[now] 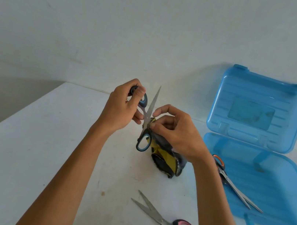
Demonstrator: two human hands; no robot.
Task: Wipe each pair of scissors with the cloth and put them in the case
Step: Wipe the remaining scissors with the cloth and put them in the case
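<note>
2 more: pink scissors [161, 220] on tbl [23, 142], orange scissors [229, 182] in case [278, 180]

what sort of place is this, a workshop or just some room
Probably a plain indoor room rather than a fitted workshop. A white table stands against a blank pale wall, and on it lie an open blue plastic case and pink-handled scissors.

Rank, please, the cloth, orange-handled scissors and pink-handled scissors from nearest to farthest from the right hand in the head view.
1. Cloth: pinched by the right hand itself.
2. Orange-handled scissors: beside its wrist, in the case.
3. Pink-handled scissors: lying apart, nearest the viewer.
</note>
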